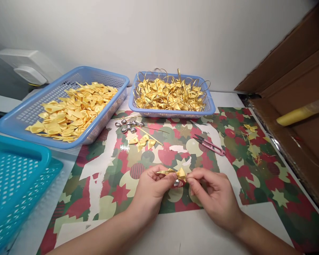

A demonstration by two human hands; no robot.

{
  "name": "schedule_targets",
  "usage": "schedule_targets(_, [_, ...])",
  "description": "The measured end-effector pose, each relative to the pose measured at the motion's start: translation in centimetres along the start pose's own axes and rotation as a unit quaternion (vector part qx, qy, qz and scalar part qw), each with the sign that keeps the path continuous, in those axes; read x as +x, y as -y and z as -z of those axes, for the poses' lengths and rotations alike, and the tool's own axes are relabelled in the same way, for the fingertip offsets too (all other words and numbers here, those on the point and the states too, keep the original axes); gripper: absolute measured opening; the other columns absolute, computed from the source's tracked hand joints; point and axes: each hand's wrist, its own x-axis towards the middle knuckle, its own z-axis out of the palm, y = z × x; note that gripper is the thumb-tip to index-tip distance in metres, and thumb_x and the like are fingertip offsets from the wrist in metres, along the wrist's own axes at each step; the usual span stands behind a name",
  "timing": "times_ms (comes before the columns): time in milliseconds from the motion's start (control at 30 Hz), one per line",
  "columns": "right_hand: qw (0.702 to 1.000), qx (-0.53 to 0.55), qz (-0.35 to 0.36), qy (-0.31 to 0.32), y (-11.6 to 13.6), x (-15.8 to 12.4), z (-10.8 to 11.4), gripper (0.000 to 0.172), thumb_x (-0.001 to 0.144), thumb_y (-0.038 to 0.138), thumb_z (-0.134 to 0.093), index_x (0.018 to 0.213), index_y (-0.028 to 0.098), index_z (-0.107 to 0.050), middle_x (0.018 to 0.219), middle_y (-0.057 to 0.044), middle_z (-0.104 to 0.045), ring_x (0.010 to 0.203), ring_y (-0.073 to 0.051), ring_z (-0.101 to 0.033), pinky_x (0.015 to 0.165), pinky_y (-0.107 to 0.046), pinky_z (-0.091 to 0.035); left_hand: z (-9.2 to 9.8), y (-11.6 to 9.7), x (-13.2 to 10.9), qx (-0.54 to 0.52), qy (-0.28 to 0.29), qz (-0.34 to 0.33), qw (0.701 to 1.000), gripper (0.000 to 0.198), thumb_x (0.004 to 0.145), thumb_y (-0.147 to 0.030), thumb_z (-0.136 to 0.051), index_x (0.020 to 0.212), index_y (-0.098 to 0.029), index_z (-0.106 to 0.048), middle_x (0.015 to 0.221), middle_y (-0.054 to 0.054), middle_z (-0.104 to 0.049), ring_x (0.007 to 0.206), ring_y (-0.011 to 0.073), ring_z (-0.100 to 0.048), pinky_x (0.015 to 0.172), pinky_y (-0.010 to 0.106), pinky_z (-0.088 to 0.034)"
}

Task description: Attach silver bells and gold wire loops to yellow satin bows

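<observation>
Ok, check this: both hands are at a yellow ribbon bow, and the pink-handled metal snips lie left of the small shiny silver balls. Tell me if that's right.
One slip: the head view shows the snips lying right of the silver balls. The left hand and right hand are indeed at the yellow bow.

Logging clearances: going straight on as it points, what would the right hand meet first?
The right hand would likely meet the yellow bow first, then the left hand; depth is unclear.
</observation>
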Motion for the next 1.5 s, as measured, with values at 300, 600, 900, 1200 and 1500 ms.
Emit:
schedule_targets(300, [0.995,0.069,-0.075,0.006,-0.3,-0.5,-1.0,0.020,0.094,0.025,-0.052,0.077,0.018,-0.061,0.058,0.003,-0.054,0.051,-0.008,-0.048,0.048,-0.018,-0.040,0.1,0.3,0.1,0.026,-0.002,-0.016,1.000,0.037,0.053,-0.035,-0.091,0.058,-0.015,-0.061,0.055,0.000,-0.067,0.053,0.0090,-0.061,0.053,0.017,-0.046])
schedule_targets(600, [0.988,0.106,-0.109,-0.012,0.2,-0.2,-1.3,0.022,0.092,0.030,-0.055,0.076,0.016,-0.061,0.058,-0.001,-0.063,0.054,-0.010,-0.059,0.052,-0.019,-0.048,-0.1,0.3,0.0,0.028,-0.029,-0.007,0.999,0.038,0.049,-0.034,-0.092,0.058,-0.014,-0.060,0.056,0.002,-0.069,0.054,0.0108,-0.063,0.055,0.019,-0.048])
schedule_targets(900, [0.988,0.113,-0.105,-0.028,0.1,-0.1,-1.3,0.010,0.087,0.027,-0.062,0.089,0.017,-0.063,0.073,-0.003,-0.072,0.067,-0.014,-0.069,0.060,-0.020,-0.056,0.2,0.1,0.1,0.007,-0.019,-0.021,1.000,0.033,0.052,-0.029,-0.090,0.061,-0.015,-0.061,0.058,0.001,-0.069,0.055,0.0110,-0.063,0.057,0.020,-0.051])
schedule_targets(1200, [0.993,0.033,-0.087,-0.068,0.0,0.0,-1.5,0.016,0.088,0.028,-0.060,0.078,0.017,-0.066,0.078,-0.005,-0.066,0.066,-0.013,-0.062,0.052,-0.020,-0.051,-0.1,-0.5,-0.4,0.116,-0.015,-0.104,0.988,0.027,0.061,-0.030,-0.086,0.060,-0.015,-0.064,0.061,0.001,-0.069,0.056,0.0110,-0.061,0.053,0.020,-0.049])
schedule_targets(1500, [0.948,-0.199,0.184,-0.165,1.2,-0.6,-1.4,0.017,0.079,0.010,-0.065,0.092,0.021,-0.067,0.078,-0.002,-0.050,0.068,-0.014,-0.051,0.060,-0.029,-0.046,-0.1,-1.2,-1.1,0.326,-0.036,-0.292,0.899,0.012,0.071,-0.024,-0.079,0.062,-0.020,-0.072,0.067,0.004,-0.073,0.063,0.0185,-0.066,0.060,0.027,-0.051])
